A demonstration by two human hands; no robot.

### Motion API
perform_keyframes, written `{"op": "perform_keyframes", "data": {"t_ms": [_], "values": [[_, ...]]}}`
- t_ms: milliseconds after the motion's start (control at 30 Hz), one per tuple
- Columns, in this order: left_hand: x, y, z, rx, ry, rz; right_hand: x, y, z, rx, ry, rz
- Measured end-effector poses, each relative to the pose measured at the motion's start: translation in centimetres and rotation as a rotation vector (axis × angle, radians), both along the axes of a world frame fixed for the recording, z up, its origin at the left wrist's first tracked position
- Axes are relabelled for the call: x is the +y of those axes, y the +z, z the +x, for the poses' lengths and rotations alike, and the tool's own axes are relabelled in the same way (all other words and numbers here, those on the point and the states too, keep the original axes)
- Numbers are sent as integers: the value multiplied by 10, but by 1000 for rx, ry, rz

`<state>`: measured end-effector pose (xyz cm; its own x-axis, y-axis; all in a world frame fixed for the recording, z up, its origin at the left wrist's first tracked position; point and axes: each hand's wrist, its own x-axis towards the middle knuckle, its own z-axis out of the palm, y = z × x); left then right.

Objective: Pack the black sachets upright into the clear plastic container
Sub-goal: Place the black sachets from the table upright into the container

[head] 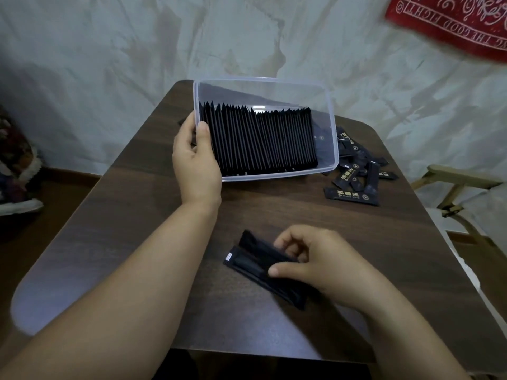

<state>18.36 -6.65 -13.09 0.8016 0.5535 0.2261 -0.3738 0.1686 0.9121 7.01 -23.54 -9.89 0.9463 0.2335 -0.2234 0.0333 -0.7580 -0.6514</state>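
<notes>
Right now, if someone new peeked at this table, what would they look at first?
Probably the clear plastic container at the back of the table, filled almost across with a tight row of black sachets, the left hand holding its left edge. Next, the right hand near the front pinching a few sachets, and the loose pile lying right of the container.

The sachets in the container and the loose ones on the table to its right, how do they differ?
The packed sachets stand on edge in one tight row inside the clear container; the loose sachets lie flat in a scattered pile on the table. The packed sachets show only thin dark edges, while the loose sachets show gold printing on their faces. Both are slim black sachets.
</notes>
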Motion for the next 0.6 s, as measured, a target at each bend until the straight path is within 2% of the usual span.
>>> {"op": "perform_keyframes", "data": {"t_ms": [200, 367, 500, 600], "values": [[3, -2, 1, -2, 0, 14, 12, -2, 1, -26, 102, -219], [1, -3, 1, -4, -10, 13, 16, -1, -2, -58, 220, -305], [0, -5, 1, -3, -18, 12, 11, 3, -2, -69, 238, -254], [1, -4, 1, -12, -11, 0, 4, 13, 10, -118, 196, -63]]}}
